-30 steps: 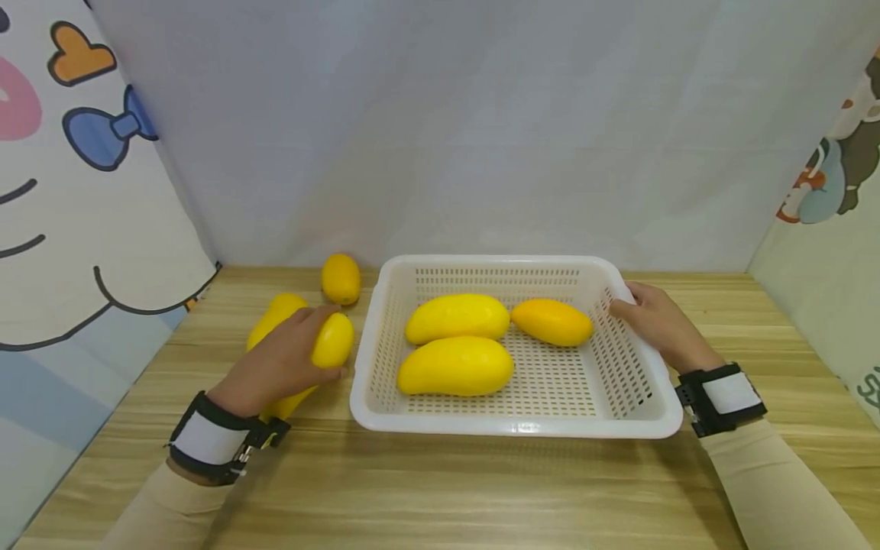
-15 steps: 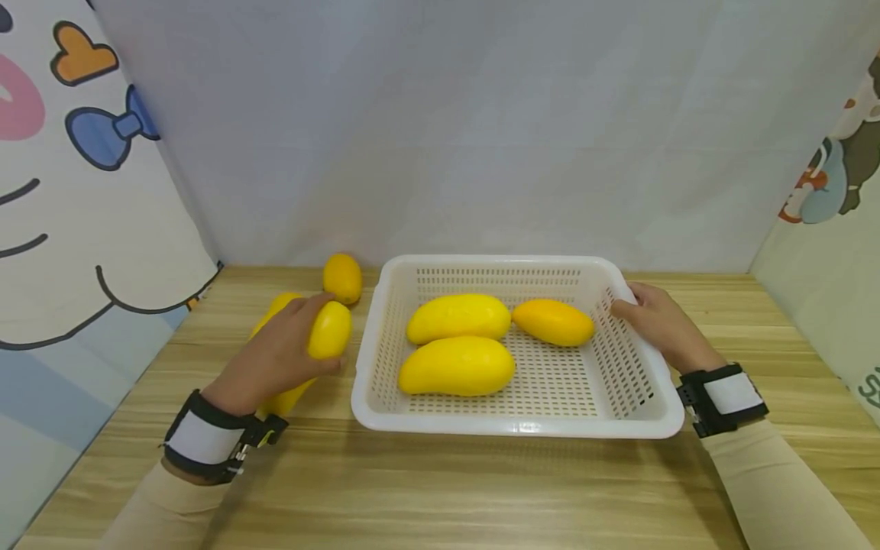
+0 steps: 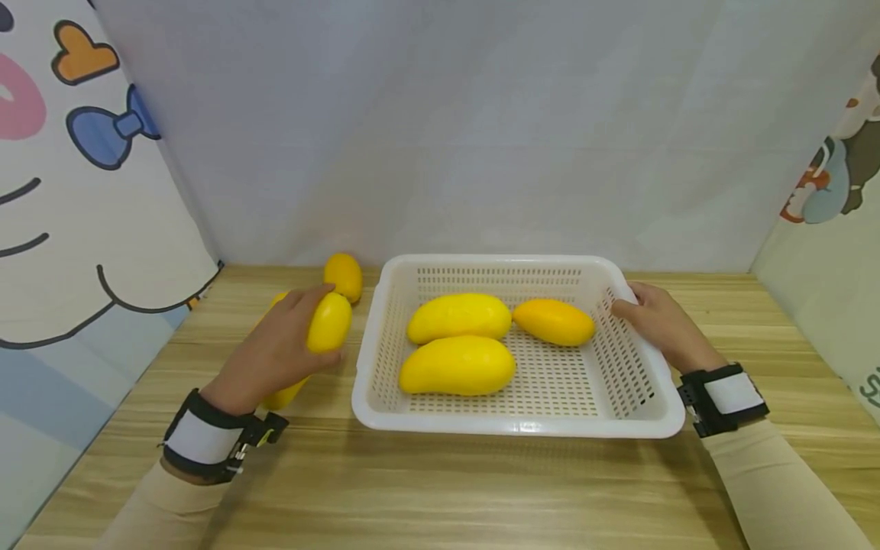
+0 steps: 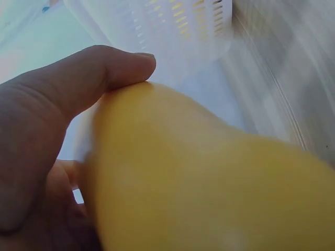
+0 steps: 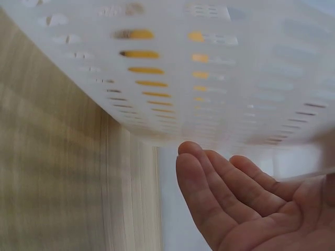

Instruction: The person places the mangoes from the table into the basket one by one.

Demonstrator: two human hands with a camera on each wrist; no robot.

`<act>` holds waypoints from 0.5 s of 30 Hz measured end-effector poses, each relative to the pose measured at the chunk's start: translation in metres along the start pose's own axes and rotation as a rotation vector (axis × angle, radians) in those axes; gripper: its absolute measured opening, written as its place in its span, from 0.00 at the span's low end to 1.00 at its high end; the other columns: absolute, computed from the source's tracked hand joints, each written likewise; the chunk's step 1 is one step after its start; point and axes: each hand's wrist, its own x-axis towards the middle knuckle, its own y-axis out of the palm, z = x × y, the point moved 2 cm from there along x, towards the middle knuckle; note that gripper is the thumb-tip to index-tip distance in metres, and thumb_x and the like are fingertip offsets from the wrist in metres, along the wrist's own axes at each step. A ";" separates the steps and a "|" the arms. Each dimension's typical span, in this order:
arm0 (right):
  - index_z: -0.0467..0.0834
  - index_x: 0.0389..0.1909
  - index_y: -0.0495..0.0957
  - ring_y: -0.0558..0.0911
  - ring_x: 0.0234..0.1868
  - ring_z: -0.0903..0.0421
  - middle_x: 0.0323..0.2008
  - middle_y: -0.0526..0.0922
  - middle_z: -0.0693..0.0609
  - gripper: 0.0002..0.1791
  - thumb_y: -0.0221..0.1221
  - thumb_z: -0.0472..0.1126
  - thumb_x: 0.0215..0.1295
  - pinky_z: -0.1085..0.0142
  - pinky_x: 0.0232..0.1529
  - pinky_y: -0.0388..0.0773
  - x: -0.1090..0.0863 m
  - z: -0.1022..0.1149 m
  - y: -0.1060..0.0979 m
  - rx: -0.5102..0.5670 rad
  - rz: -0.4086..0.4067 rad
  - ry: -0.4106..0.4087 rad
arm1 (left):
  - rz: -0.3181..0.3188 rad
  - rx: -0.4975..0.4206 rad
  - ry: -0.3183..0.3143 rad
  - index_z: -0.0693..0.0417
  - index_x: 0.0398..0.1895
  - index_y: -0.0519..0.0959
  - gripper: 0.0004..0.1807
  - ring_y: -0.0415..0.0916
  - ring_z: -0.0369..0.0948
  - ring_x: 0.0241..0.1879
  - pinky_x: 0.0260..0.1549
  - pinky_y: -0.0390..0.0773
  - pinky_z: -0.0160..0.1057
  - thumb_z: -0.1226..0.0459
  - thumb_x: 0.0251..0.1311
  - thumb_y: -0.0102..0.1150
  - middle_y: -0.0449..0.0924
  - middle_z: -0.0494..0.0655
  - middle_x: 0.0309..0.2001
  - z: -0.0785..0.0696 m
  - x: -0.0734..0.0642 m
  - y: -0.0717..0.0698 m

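Observation:
My left hand (image 3: 282, 347) grips a yellow mango (image 3: 330, 322), whose rounded end pokes out between thumb and fingers, left of the basket. More yellow (image 3: 282, 393) shows beneath the hand, apparently a second mango mostly covered by it. In the left wrist view the thumb (image 4: 123, 68) presses the held mango (image 4: 172, 172). My right hand (image 3: 663, 325) holds the right rim of a white perforated plastic basket (image 3: 516, 428), thumb over the edge; in the right wrist view its fingers (image 5: 230, 193) are outside the wall. Inside lie two yellow mangoes (image 3: 457, 367) and a smaller orange-yellow one (image 3: 553, 321).
A small orange-yellow mango (image 3: 343, 276) rests on the wood-grain table (image 3: 440, 489) near the back, just left of the basket. A pale grey backdrop (image 3: 440, 137) stands behind, and cartoon-printed panels (image 3: 89, 229) flank the table.
My left hand has shifted slightly away from me with the mango, covering more of the yellow behind it. The right hand and the basket have stayed put.

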 end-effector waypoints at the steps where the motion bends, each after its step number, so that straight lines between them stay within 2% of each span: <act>1: 0.32 0.74 0.57 0.88 0.35 0.44 0.52 0.78 0.27 0.30 0.46 0.44 0.78 0.51 0.31 0.87 0.000 0.000 0.000 -0.001 -0.001 0.000 | -0.015 0.008 0.007 0.60 0.75 0.60 0.49 0.72 0.58 0.51 0.49 0.77 0.62 0.58 0.52 0.72 0.67 0.69 0.63 0.000 0.000 0.000; 9: 0.32 0.74 0.57 0.89 0.35 0.44 0.52 0.77 0.27 0.30 0.46 0.44 0.78 0.51 0.31 0.87 0.000 -0.001 0.000 0.004 -0.001 -0.001 | -0.124 0.035 0.060 0.58 0.74 0.63 0.46 0.72 0.58 0.50 0.48 0.76 0.61 0.60 0.50 0.72 0.69 0.67 0.63 -0.006 0.001 -0.004; 15: 0.32 0.73 0.58 0.89 0.35 0.44 0.51 0.78 0.27 0.30 0.46 0.44 0.78 0.51 0.31 0.87 0.001 -0.002 -0.001 0.031 0.009 0.000 | -0.163 0.035 0.092 0.58 0.73 0.64 0.46 0.72 0.57 0.50 0.49 0.76 0.60 0.61 0.48 0.73 0.69 0.66 0.63 -0.009 0.003 -0.004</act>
